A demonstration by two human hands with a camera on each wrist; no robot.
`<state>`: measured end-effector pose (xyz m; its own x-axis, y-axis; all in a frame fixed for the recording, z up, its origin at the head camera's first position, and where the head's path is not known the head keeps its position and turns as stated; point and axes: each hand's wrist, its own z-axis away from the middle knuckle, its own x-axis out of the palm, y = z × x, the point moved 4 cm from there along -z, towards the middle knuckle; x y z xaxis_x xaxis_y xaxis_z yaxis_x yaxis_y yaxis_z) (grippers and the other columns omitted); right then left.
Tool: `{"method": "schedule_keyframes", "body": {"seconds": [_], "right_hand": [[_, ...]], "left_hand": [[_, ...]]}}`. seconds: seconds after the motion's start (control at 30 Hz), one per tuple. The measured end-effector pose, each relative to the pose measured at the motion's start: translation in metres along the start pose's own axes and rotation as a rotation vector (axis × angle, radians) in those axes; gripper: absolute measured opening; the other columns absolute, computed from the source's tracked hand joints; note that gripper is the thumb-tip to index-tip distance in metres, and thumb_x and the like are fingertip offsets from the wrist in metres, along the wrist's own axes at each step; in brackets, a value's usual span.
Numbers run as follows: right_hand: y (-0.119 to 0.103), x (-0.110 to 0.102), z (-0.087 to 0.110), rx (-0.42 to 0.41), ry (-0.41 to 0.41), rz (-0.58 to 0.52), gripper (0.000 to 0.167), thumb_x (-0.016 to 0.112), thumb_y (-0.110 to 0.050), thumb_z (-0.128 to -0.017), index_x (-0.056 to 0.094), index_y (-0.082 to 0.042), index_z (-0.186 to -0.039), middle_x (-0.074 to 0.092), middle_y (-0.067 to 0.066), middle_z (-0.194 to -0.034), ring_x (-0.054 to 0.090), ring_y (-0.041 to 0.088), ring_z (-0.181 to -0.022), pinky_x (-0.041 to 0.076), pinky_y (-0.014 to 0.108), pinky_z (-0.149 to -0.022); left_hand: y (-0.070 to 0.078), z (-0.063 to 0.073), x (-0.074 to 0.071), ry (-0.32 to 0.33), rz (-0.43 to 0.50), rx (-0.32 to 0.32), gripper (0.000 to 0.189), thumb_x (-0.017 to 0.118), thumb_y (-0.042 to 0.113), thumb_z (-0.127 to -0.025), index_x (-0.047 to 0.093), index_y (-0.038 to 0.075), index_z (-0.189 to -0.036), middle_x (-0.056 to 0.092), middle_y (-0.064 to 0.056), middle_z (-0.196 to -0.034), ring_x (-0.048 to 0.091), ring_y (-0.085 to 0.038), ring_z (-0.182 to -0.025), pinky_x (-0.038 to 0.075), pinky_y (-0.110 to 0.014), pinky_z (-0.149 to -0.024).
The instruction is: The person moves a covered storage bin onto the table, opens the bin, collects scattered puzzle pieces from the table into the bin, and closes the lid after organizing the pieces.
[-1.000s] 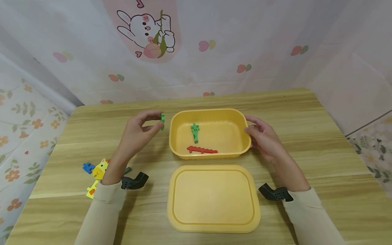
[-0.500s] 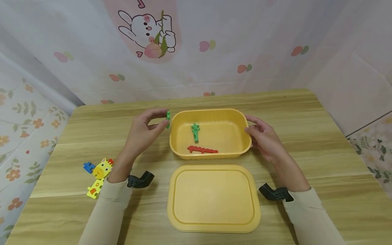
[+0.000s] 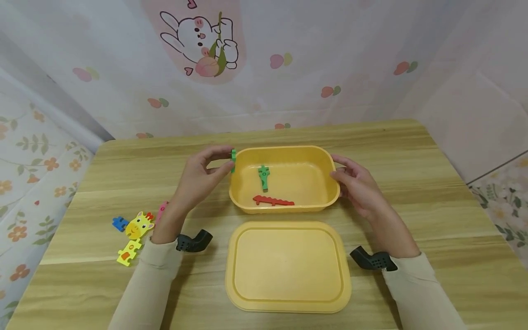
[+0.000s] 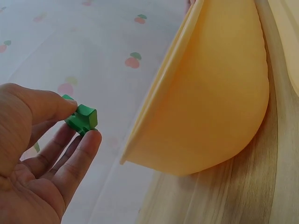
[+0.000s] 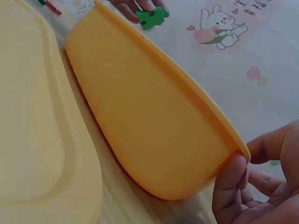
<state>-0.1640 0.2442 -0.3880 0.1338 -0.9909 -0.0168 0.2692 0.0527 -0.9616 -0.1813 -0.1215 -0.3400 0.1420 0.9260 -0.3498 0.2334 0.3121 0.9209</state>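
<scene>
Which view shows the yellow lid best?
The head view: the whole yellow lid shows, nothing covering it. The right wrist view shows it closer but cropped; the left wrist view catches only an edge, upper right.

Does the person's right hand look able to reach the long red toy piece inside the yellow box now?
Probably yes: the right hand holds the open yellow box by its right end, and nothing covers the long red toy piece, though the hand must let go first.

Left arm (image 3: 154, 263) comes in from about 7 o'clock, left hand (image 3: 201, 174) over at 9, thumb and fingers pinched. Right arm (image 3: 412, 275) slants in from 4ish, right hand (image 3: 358, 187) out at 3, gripping between thumb and curled fingers. Sleeves (image 3: 144, 286) stop short of both hands.
</scene>
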Motion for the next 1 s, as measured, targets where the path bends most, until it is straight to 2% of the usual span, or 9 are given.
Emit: {"method": "schedule_keyframes", "body": {"seconds": [0.13, 0.3, 0.53, 0.63, 0.8, 1.0], "right_hand": [[-0.001, 0.0, 0.0, -0.003, -0.006, -0.012, 0.06, 0.06, -0.014, -0.107, 0.038, -0.009, -0.163, 0.061, -0.003, -0.11, 0.062, 0.006, -0.084, 0.054, 0.019, -0.069], [-0.001, 0.001, 0.001, 0.004, -0.008, -0.029, 0.058, 0.059, -0.012, -0.108, 0.039, -0.007, -0.162, 0.059, -0.002, -0.111, 0.063, 0.005, -0.083, 0.055, 0.019, -0.068], [-0.001, 0.0, 0.0, -0.006, 0.001, -0.013, 0.059, 0.06, -0.013, -0.107, 0.039, -0.008, -0.162, 0.058, -0.004, -0.107, 0.06, 0.005, -0.079, 0.052, 0.019, -0.066], [-0.001, -0.001, 0.0, -0.015, -0.004, -0.007, 0.059, 0.06, -0.014, -0.107, 0.039, -0.008, -0.162, 0.056, -0.004, -0.106, 0.058, 0.005, -0.079, 0.051, 0.019, -0.065], [0.0, -0.001, 0.0, -0.022, -0.013, 0.005, 0.058, 0.059, -0.014, -0.108, 0.039, -0.008, -0.161, 0.054, -0.005, -0.106, 0.057, 0.006, -0.081, 0.052, 0.019, -0.066], [-0.001, 0.0, 0.001, -0.02, -0.007, 0.019, 0.058, 0.059, -0.015, -0.108, 0.038, -0.008, -0.162, 0.053, -0.006, -0.106, 0.056, 0.006, -0.081, 0.051, 0.019, -0.067]], "left_hand": [[0.0, 0.0, 0.002, -0.004, -0.002, 0.001, 0.035, 0.073, 0.008, -0.1, 0.068, 0.006, -0.135, 0.068, -0.011, -0.136, 0.065, -0.024, -0.13, 0.061, -0.017, -0.09], [-0.001, 0.001, 0.008, -0.019, -0.005, 0.014, 0.036, 0.073, 0.008, -0.1, 0.068, 0.006, -0.136, 0.068, -0.011, -0.137, 0.065, -0.024, -0.13, 0.061, -0.018, -0.09], [0.004, 0.003, 0.017, 0.004, 0.009, 0.102, 0.038, 0.072, 0.005, -0.1, 0.067, 0.002, -0.137, 0.068, -0.012, -0.137, 0.065, -0.026, -0.129, 0.062, -0.02, -0.09], [0.007, 0.003, 0.019, 0.021, 0.003, 0.12, 0.037, 0.072, 0.003, -0.099, 0.066, 0.002, -0.136, 0.069, -0.013, -0.136, 0.066, -0.027, -0.128, 0.061, -0.019, -0.09], [0.008, 0.003, 0.021, 0.033, 0.019, 0.107, 0.038, 0.072, 0.003, -0.099, 0.064, 0.002, -0.137, 0.069, -0.014, -0.135, 0.066, -0.024, -0.126, 0.061, -0.017, -0.089], [0.008, 0.002, 0.023, 0.021, 0.122, 0.065, 0.039, 0.071, 0.003, -0.099, 0.064, 0.002, -0.137, 0.067, -0.014, -0.136, 0.067, -0.012, -0.121, 0.062, -0.019, -0.088]]}}
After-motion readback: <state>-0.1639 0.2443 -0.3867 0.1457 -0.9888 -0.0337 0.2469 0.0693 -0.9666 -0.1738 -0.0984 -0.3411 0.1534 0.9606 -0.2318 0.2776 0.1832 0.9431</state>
